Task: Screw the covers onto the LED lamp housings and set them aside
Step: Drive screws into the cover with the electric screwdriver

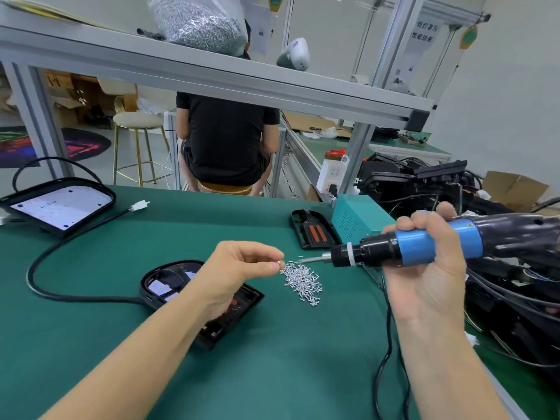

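1. Green mat (pixel 272 374) covers the workbench; its metal edge runs along the right side.
2. Grey aluminium shelf (pixel 212 74) spans overhead on upright posts, w/ a clear bag of small metal parts (pixel 197 22) on top.
3. Behind the bench: person in black shirt (pixel 227 140), back turned, seated on a wooden stool.
4. Left bkgd: cream stool w/ gold legs (pixel 138 147), cardboard boxes behind it, dark round rug (pixel 86 144) on pale floor.
5. Right: white wall (pixel 515 101), another green bench, cardboard box (pixel 515 189).
6. Light even, bright.
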Demonstrator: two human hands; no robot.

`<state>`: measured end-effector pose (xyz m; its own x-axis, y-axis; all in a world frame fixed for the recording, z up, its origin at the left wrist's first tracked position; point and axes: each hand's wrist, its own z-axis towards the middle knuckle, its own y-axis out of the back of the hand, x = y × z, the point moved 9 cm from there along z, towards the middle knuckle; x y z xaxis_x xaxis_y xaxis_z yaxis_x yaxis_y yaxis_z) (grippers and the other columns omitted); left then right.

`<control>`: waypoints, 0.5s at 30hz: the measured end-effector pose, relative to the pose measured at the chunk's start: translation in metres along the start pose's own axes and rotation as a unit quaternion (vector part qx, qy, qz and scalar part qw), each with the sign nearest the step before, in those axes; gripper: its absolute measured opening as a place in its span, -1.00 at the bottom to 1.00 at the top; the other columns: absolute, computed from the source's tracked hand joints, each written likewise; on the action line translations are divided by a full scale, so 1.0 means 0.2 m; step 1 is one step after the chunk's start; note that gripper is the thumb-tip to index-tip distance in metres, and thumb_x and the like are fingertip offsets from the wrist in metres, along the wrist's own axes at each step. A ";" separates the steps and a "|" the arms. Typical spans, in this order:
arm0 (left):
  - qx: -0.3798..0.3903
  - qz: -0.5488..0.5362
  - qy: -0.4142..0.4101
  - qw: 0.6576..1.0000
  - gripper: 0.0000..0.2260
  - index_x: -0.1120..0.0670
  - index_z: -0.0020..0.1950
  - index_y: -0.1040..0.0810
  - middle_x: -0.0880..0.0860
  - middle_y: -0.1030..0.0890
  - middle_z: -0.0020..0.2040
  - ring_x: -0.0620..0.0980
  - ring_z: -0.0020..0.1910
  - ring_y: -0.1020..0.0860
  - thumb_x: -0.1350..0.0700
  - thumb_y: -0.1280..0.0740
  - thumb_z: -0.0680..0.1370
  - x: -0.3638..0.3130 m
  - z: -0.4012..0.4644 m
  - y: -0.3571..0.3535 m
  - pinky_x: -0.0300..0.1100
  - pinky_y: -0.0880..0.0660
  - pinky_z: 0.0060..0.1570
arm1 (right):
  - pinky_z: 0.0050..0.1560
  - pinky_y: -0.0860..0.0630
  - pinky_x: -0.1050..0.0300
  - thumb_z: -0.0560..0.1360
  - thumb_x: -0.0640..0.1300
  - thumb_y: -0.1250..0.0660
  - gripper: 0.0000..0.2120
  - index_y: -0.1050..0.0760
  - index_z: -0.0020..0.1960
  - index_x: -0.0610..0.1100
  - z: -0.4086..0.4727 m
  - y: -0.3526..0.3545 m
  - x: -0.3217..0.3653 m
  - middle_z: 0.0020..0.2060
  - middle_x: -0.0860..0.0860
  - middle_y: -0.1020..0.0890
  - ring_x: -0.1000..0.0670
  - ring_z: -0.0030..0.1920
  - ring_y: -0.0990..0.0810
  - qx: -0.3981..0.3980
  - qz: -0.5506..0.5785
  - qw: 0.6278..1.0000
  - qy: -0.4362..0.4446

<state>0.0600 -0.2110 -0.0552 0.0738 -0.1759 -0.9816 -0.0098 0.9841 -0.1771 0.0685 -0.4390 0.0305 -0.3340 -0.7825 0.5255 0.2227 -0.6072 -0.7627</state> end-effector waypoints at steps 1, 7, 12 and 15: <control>-0.006 -0.020 0.000 1.000 -0.88 0.10 -0.26 -0.71 0.08 -0.68 -0.28 -0.10 -0.24 -0.63 0.29 -0.49 0.26 -0.01 -0.03 0.02 -0.37 -0.53 -0.15 | -0.14 -0.52 0.22 0.45 -0.30 -0.29 -0.75 -0.43 0.01 0.02 -0.01 -0.04 -0.01 -0.33 0.09 -0.50 0.11 -0.30 -0.51 0.008 0.012 1.000 -0.007; -0.042 -0.056 -0.025 0.997 -0.87 0.08 -0.25 -0.72 0.11 -0.69 -0.26 -0.09 -0.26 -0.63 0.16 -0.45 0.24 -0.04 -0.15 0.11 -0.37 -0.52 -0.20 | -0.13 -0.52 0.22 0.31 -0.23 -0.38 -0.69 -0.43 0.00 0.01 -0.05 -0.20 -0.11 -0.34 0.09 -0.50 0.11 -0.31 -0.51 0.037 0.031 0.998 -0.033; -0.064 -0.062 -0.034 0.995 -0.90 0.11 -0.25 -0.71 0.11 -0.69 -0.26 -0.12 -0.29 -0.62 0.15 -0.44 0.27 -0.05 -0.20 0.17 -0.40 -0.49 -0.23 | -0.08 -0.51 0.20 0.33 -0.24 -0.38 -0.69 -0.44 0.02 0.01 -0.08 -0.27 -0.16 -0.33 0.09 -0.50 0.11 -0.29 -0.52 0.047 0.016 0.998 -0.044; -0.066 -0.061 -0.042 0.995 -0.89 0.12 -0.23 -0.69 0.09 -0.68 -0.28 -0.14 -0.31 -0.59 0.14 -0.44 0.29 -0.06 -0.22 0.18 -0.40 -0.48 -0.24 | -0.08 -0.51 0.20 0.34 -0.24 -0.38 -0.69 -0.43 0.01 0.02 -0.09 -0.30 -0.19 -0.34 0.10 -0.51 0.11 -0.30 -0.52 0.056 0.007 0.997 -0.047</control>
<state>0.0157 -0.1742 -0.0528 0.1647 -0.2868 -0.9437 -0.1266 0.9427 -0.3086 0.0504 -0.3714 0.0489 -0.2439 -0.7974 0.5520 0.3289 -0.6034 -0.7264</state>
